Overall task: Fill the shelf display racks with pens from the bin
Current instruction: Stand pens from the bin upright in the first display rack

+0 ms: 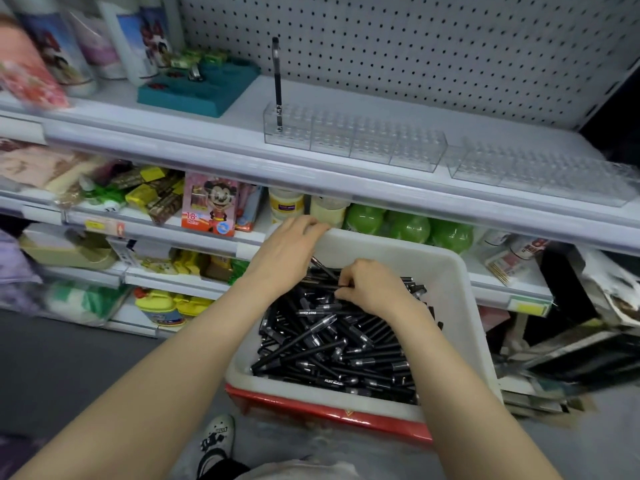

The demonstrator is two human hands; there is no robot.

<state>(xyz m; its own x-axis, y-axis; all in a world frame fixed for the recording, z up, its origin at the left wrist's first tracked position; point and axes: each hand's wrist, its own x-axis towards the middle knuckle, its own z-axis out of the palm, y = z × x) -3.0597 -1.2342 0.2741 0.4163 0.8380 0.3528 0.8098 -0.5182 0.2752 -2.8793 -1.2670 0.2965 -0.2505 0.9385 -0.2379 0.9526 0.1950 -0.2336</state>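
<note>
Noted across 12 o'clock of view: white shelf [346,95] with pegboard back. Below it, toward 6 o'clock: white bin [464,306] over a red base, set against the lower shelves.

On the shelf, from 12 round to 2 o'clock of the bin: two clear racks side by side, left rack [353,142] and right rack [536,174], with nearly every hole vacant.

Inside the bin: loose heap of black pens [332,355], lying crosswise.

Left hand [287,254] at the bin's 11 o'clock corner, fingers curled over the rim, apparently steadying. Right hand [370,289] down in the heap toward 12 o'clock, fingers drawn close and pinching pens; number in the pinch not discernible.

Upright at the left rack's 9 o'clock end: one pen [277,81], alone.

Judged step: picking from the bin, with filling barely begun. Next move likely to call for lifting clear of the heap, carrying up toward 12 o'clock, and seating tip-down in a vacant hole beside the standing one.
</note>
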